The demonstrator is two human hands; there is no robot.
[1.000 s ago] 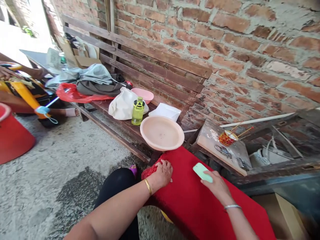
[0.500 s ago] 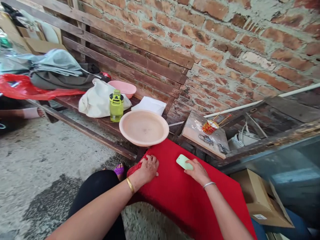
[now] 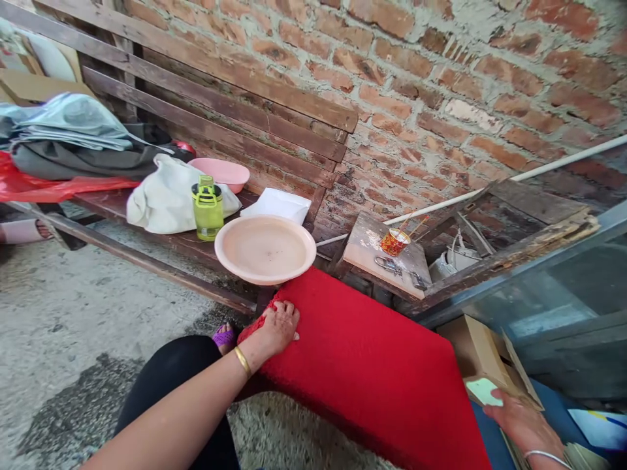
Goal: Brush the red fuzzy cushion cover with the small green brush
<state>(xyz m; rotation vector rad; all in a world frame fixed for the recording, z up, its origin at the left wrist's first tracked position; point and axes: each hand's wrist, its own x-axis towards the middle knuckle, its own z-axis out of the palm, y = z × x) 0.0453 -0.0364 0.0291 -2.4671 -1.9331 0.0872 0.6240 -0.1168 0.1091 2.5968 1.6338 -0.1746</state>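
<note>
Red cloth (image 3: 372,352) covers a long, flat surface in front of me. My left hand (image 3: 283,324) rests on its near left edge, fingers slightly spread over bunched fabric. At the far right, past the cloth's edge, my right hand (image 3: 522,418) holds a pale green brush-like block (image 3: 484,391) between thumb and fingers. The block's underside is hidden. A shallow pale pink basin (image 3: 267,249) stands at the far left end of the cloth, seemingly with some liquid in it.
A wooden bench (image 3: 171,245) holds a green bottle (image 3: 208,209), a white bag (image 3: 164,196) and a pink bowl (image 3: 223,173). A small wooden board (image 3: 362,241) bears a patterned cup (image 3: 394,241). An open cardboard box (image 3: 473,356) sits at right. Behind runs a brick wall (image 3: 392,85).
My right hand has lifted the pale green block off the cloth and swung it right, beyond the edge. My left hand stays on the cloth. The view has shifted slightly right.
</note>
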